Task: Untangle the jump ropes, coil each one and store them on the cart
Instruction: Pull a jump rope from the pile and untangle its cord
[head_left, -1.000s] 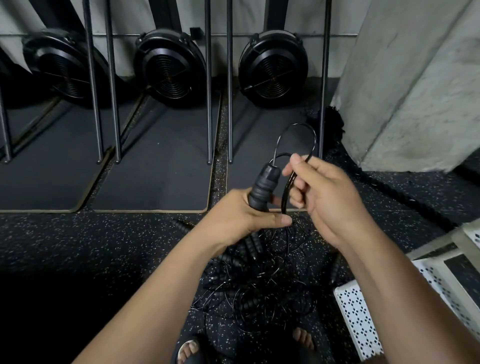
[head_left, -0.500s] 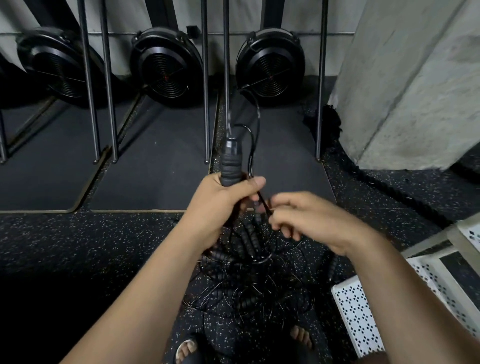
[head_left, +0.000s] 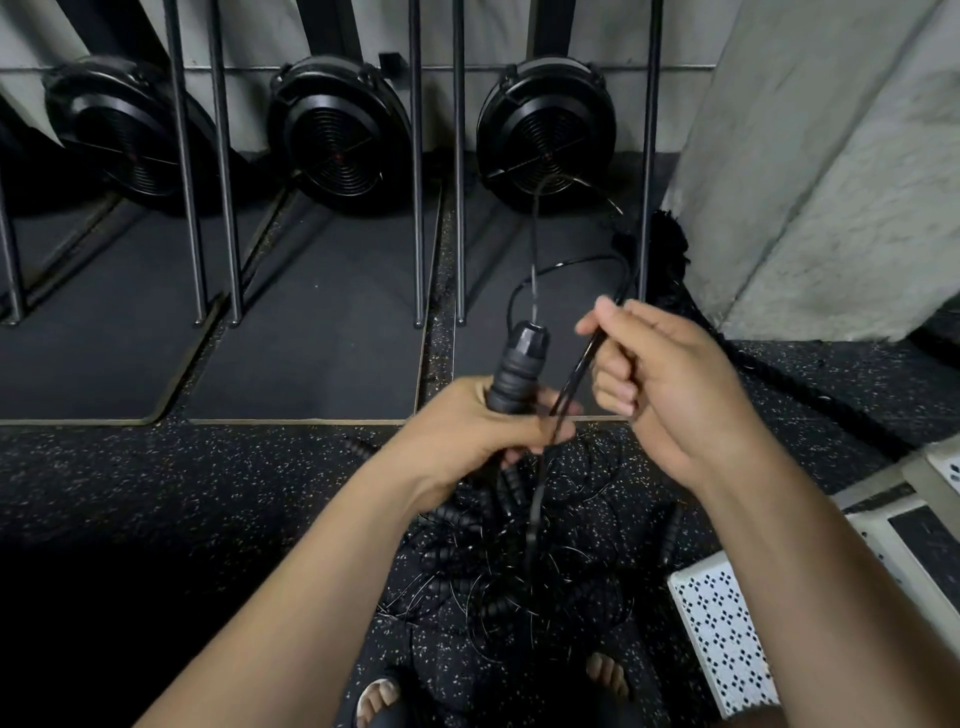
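My left hand (head_left: 470, 426) grips a black ribbed jump rope handle (head_left: 517, 369), held upright at chest height. A thin black cord (head_left: 574, 265) leaves the handle's top and loops over to my right hand (head_left: 670, 384), which pinches it between thumb and fingers. The cord runs down between my hands toward the floor. Below them a tangled pile of black jump ropes (head_left: 514, 561) with several ribbed handles lies on the speckled floor. The white perforated cart (head_left: 722, 639) shows at the lower right.
Three black fan wheels (head_left: 545, 130) of upright machines stand at the back, with metal rails (head_left: 415, 166) over dark mats. A concrete pillar (head_left: 831, 156) rises at the right, and a thick black rope (head_left: 810, 400) lies along its base. My sandalled feet (head_left: 379, 701) are just behind the pile.
My right hand has gone from low beside the left hand up and to the right, drawing the cord into a wider loop. The handle has tilted slightly right.
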